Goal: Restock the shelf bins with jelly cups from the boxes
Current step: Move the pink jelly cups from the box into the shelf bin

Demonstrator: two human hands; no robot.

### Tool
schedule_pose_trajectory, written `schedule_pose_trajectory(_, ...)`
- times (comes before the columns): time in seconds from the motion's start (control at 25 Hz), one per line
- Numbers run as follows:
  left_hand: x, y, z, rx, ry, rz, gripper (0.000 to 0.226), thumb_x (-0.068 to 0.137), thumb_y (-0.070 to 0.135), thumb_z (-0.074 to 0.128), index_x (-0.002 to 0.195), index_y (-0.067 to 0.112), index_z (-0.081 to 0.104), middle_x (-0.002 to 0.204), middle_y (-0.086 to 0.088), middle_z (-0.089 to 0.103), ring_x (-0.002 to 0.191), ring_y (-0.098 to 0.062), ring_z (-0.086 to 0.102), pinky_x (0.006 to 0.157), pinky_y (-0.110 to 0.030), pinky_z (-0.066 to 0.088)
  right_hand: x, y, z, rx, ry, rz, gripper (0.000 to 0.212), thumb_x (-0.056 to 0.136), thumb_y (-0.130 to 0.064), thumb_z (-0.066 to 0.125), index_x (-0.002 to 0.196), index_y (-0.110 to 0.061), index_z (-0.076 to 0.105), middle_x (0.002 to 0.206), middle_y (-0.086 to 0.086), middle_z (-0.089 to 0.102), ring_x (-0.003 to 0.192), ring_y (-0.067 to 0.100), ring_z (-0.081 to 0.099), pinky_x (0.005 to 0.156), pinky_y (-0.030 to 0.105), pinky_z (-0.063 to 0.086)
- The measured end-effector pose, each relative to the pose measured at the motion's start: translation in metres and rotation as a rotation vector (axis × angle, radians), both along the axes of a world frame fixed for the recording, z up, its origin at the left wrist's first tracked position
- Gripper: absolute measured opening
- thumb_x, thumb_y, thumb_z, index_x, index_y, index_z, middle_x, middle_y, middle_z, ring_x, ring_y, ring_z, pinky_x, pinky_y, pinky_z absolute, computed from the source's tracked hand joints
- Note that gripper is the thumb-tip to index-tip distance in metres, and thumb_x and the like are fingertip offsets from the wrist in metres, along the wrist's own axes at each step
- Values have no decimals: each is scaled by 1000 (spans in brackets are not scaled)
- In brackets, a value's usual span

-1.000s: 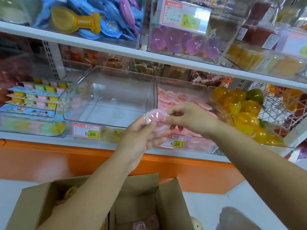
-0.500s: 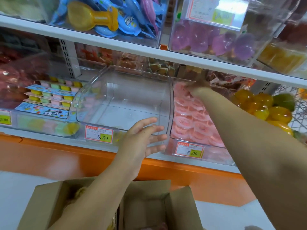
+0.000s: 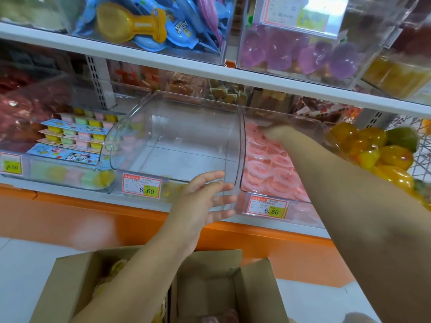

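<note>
Pink jelly cups (image 3: 268, 169) fill a clear shelf bin (image 3: 310, 127) at centre right. My right hand (image 3: 272, 131) reaches deep into the back of that bin, blurred, so its fingers cannot be made out. My left hand (image 3: 205, 201) hovers with fingers spread and relaxed in front of the empty clear bin (image 3: 177, 136) beside it, holding nothing. A cardboard box (image 3: 233, 283) stands open on the floor below, with yellow and pink cups partly showing inside.
Left of the empty bin lies a bin of multicolour pudding packs (image 3: 72, 136). Yellow and green fruit-shaped jellies (image 3: 377, 150) pile up at the right. The upper shelf (image 3: 163, 61) holds purple jelly cups (image 3: 303, 54) and blue packs. An orange shelf base (image 3: 93, 217) runs below.
Both hands held a pink jelly cup together a second ago. My right hand has carried it into the back of the pink bin, and my left hand has let go and stays spread in front.
</note>
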State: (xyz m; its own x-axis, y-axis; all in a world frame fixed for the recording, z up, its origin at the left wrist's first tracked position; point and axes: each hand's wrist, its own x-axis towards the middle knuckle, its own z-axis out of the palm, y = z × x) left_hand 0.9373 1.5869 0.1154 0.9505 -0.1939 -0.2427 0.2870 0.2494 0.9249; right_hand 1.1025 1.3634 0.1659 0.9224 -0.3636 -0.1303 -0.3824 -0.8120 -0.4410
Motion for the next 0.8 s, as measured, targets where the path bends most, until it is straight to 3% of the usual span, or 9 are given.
schedule_pose_trajectory(0.08,-3,1,0,19,6,-17,20,99,18,59,116,25,66,106,-2,74,93,-21,74,73,-35,61,-10,-3,2,-59,-33,-9,40,98,-38,46,123,-8,58,95,12,58,73,23,51,60,31,40)
schedule_pose_trajectory(0.16,-7,2,-2,20,17,-47,18,99,18,58,114,24,67,105,-3,75,93,-21,74,72,-34,60,-23,-7,4,-118,-159,-25,31,98,-23,47,121,-6,61,103,15,64,83,26,57,69,31,43)
schedule_pose_trajectory(0.24,-12,4,-5,10,37,-72,17,100,18,57,113,22,67,104,-4,75,93,-21,74,71,-33,59,-42,-9,7,-137,-310,-2,24,94,-12,45,105,-4,64,96,17,65,90,32,62,70,33,44)
schedule_pose_trajectory(0.36,-25,6,-13,41,73,-128,17,100,17,56,112,18,68,106,-9,74,94,-23,74,72,-35,60,-94,5,10,238,-675,-5,33,94,-27,49,77,-2,61,71,7,56,68,20,53,63,30,37)
schedule_pose_trajectory(0.48,-49,8,-39,236,148,-275,16,101,18,54,112,17,65,114,-9,70,101,-22,70,80,-35,60,-178,37,-17,390,-738,219,34,97,-22,49,76,0,64,64,1,58,57,9,51,56,26,42)
schedule_pose_trajectory(0.56,-65,12,-68,398,244,-397,21,102,25,53,121,21,61,124,-2,63,112,-20,63,91,-37,57,-226,50,-55,415,-635,347,38,96,-30,47,71,-8,64,60,0,59,54,8,53,55,28,44)
schedule_pose_trajectory(0.64,-76,14,-102,450,374,-409,33,102,31,54,133,22,55,131,-1,56,119,-21,56,98,-41,52,-252,54,-105,438,-366,388,39,96,-39,46,69,-17,64,63,-1,62,54,9,55,58,29,45)
schedule_pose_trajectory(0.72,-85,11,-135,422,509,-308,41,101,33,55,139,19,51,135,-5,54,117,-22,54,91,-42,51,-259,51,-164,542,7,277,38,100,-40,44,76,-19,65,74,-1,65,57,13,57,56,28,46)
schedule_pose_trajectory(0.8,-95,3,-169,337,655,-185,39,100,35,53,135,18,53,132,-7,55,110,-22,54,79,-40,49,-260,46,-223,640,251,42,37,102,-40,38,89,-18,65,85,3,60,58,14,55,52,24,45)
